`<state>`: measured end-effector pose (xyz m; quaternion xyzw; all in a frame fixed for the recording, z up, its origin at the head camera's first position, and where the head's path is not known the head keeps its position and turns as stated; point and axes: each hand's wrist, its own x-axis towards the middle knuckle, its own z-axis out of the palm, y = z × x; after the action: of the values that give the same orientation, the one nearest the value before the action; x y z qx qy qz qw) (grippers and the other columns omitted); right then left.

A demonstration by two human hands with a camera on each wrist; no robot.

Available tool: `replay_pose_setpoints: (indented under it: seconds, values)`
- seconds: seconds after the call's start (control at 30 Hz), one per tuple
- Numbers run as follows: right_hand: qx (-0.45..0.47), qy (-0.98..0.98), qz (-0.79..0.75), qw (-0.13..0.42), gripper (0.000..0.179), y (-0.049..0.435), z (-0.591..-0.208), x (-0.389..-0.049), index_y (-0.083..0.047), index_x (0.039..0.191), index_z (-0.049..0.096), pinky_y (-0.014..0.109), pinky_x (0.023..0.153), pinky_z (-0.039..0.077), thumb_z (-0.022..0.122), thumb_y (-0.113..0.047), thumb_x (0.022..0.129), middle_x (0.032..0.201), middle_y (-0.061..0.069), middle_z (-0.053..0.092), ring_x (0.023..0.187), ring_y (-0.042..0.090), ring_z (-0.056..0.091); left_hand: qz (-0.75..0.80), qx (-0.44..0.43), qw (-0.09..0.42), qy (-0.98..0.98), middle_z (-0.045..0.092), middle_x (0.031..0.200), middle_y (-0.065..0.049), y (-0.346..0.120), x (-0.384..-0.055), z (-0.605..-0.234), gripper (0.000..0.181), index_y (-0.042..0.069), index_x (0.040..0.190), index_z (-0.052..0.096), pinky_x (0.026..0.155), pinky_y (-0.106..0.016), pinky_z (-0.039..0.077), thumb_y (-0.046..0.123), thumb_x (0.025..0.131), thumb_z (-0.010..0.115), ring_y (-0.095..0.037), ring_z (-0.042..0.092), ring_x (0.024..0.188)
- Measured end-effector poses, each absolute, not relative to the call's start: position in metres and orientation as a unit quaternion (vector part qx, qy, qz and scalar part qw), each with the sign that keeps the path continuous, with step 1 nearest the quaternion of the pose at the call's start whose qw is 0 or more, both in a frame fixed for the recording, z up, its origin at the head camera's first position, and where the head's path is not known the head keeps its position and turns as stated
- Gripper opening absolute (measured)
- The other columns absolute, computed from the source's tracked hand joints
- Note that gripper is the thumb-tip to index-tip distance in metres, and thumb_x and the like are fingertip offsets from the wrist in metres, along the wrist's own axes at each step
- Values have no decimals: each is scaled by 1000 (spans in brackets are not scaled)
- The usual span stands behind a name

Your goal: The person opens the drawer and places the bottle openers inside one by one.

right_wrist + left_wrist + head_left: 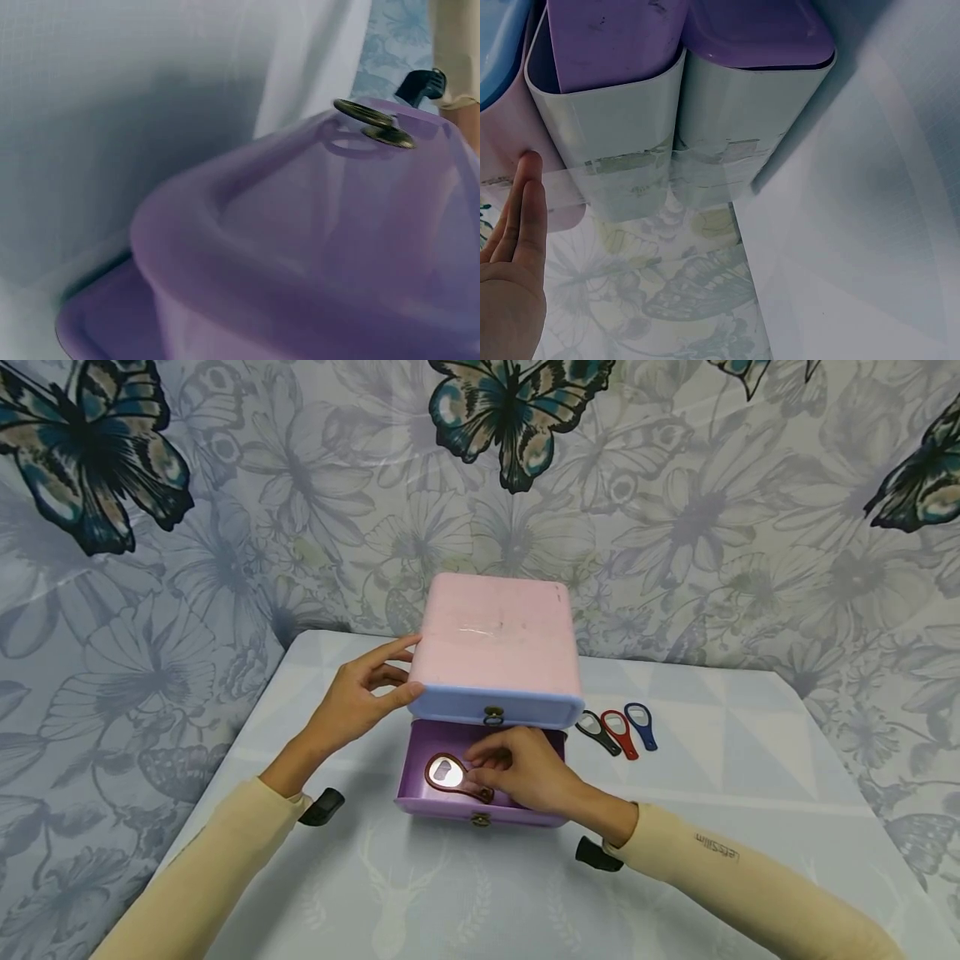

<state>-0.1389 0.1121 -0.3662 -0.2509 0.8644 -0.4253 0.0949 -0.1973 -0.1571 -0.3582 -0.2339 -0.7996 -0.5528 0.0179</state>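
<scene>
A stacked drawer unit has a pink top casing (498, 631) and a blue drawer front (457, 700). My left hand (352, 697) steadies its left side, fingers straight along the pink casing (510, 139) in the left wrist view. Below it, a purple drawer (435, 807) is pulled out. Inside lies a small brown-rimmed hand mirror (447, 772). My right hand (528, 768) reaches into that drawer, thumb and fingers slightly parted over the mirror's handle. The right wrist view looks at the purple drawer front (300, 217), with the hand itself out of sight.
Black (600, 733), red (619, 735) and blue (641, 727) hand mirrors lie on the table right of the unit. A brass ring pull (364, 112) juts from the open drawer. Patterned cloth (675, 527) backs the table. Two pale green casings (622, 124) show in the left wrist view.
</scene>
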Motion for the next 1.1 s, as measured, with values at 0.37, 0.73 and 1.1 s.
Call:
replay_pose_setpoints:
  seconds: [0.37,0.73,1.1]
  values:
    - [-247,868,-424,76,15,136,-354,-128,-10,101,80,24,71,54,77,-13,87,85,-4,74,77,6,64,-542,-228,20,-808,56,137,-3,-158,-198,-360,64,41,150,44,92,-38,53,25,95,72,-17,67,108]
    - [-211,861,-454,88,17,162,-347,-117,-12,101,80,28,69,56,80,-19,86,86,-2,73,77,11,66,-547,-229,21,-805,56,138,-6,-159,-198,-358,64,37,151,44,100,-47,49,23,95,71,-19,67,109]
    - [-183,858,-472,84,16,181,-339,-106,-21,99,79,27,70,54,83,-20,83,89,-3,72,80,14,68,-551,-227,18,-803,56,137,-5,-158,-198,-360,63,39,150,45,100,-48,49,22,95,71,-19,67,108]
